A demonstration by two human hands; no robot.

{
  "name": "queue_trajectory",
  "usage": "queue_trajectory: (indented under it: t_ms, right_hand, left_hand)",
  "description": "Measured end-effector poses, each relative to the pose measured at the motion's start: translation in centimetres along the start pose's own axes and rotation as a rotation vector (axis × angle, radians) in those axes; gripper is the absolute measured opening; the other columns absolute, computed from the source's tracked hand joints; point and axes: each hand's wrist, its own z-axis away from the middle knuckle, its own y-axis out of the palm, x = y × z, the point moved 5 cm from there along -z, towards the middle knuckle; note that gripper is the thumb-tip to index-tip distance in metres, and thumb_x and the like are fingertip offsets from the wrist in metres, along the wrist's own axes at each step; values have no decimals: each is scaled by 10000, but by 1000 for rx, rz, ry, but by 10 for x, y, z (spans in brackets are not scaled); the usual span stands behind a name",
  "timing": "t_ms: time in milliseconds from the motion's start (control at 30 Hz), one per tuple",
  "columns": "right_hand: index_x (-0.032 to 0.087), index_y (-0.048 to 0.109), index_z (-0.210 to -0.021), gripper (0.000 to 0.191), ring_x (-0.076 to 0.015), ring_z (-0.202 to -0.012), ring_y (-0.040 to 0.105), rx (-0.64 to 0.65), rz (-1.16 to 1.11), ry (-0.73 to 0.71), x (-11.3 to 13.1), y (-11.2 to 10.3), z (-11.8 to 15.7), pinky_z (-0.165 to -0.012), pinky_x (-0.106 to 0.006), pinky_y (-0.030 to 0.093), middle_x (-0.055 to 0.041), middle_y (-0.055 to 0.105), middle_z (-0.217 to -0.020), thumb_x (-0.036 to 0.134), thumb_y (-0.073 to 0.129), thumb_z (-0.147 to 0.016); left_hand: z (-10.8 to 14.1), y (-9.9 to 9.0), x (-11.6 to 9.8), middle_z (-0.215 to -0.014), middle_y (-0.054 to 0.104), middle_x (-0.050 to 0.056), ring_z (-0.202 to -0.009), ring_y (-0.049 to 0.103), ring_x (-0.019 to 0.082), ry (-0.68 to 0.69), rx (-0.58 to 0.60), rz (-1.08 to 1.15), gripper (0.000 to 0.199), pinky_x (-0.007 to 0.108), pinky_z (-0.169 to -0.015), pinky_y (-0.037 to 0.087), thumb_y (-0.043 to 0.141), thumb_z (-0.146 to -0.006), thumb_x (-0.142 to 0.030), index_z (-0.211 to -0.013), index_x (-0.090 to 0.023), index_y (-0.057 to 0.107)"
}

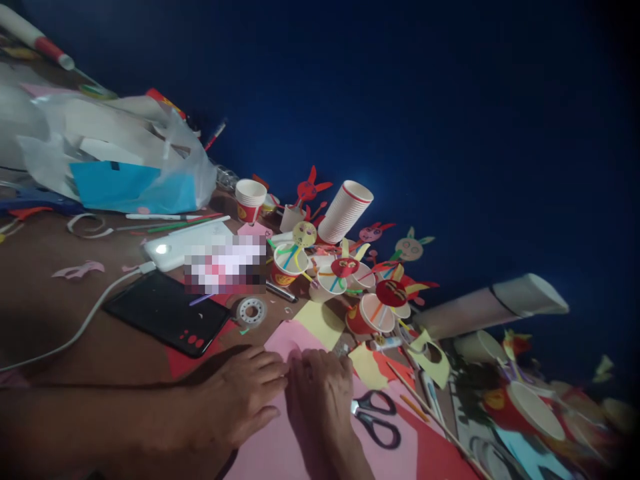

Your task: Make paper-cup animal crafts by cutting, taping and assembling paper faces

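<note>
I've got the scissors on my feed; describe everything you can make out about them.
The scissors have two black, plastic-looking handles with closed loops, set slightly apart. A short stretch of shiny, silvery metal shows where the handles meet; the rest is hidden by the right hand, so whether they are open can't be told. They lie flat on pink paper, loops pointing away from that hand. Whether it touches them is unclear.

Left hand: palm down, thumb apart | right hand: fingers bent
</note>
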Motion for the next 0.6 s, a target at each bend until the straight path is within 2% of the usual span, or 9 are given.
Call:
queue_trajectory:
  t_ms: [133,267,333,400,500,600]
  right_hand:
    - [220,621,-974,182,-193,-675,515,-5,-36,36,-7,-1,-3,-638,-349,227,-33,595,-707,203,483,-856]
    - [196,621,-845,168,-174,-689,549,-130,-216,222,-33,-14,-5,-708,-343,274,-24,628,-713,178,458,-881]
    - [202,617,-877,175,-173,-723,555,-180,-272,215,-40,-23,-5,-741,-344,286,-21,636,-748,171,445,-886]
    - [215,615,-883,165,-182,-736,545,-131,-260,106,-35,-27,-5,-767,-361,286,-20,630,-769,157,462,-863]
    - [211,604,-925,188,-201,-762,527,45,-166,-63,-20,-20,0,-801,-392,285,-30,613,-815,110,499,-805]
    - [193,567,-1040,302,-218,-818,527,158,-122,-113,-13,-12,2,-818,-407,291,-45,613,-884,75,515,-766]
  left_hand:
    - [3,10,-2,-1160,592,72,-1043,489,256,-48,93,-32,426,401,-937,289,524,-816,-434,-1158,-181,545]
    - [6,12,-1,-1205,584,72,-1082,480,264,-49,86,-61,484,425,-968,230,459,-839,-501,-1190,-178,544]
    - [8,13,1,-1215,582,63,-1107,473,263,-48,77,-69,499,427,-987,195,434,-843,-532,-1192,-195,548]
    - [9,15,2,-1213,587,59,-1127,466,265,-49,83,-75,504,429,-1001,166,417,-843,-551,-1178,-203,561]
    - [8,17,3,-1199,596,60,-1125,469,263,-48,93,-72,518,428,-1005,156,417,-838,-562,-1179,-199,560]
    - [7,17,4,-1199,594,52,-1119,471,252,-51,69,-65,510,425,-1023,135,435,-830,-561,-1177,-211,563]
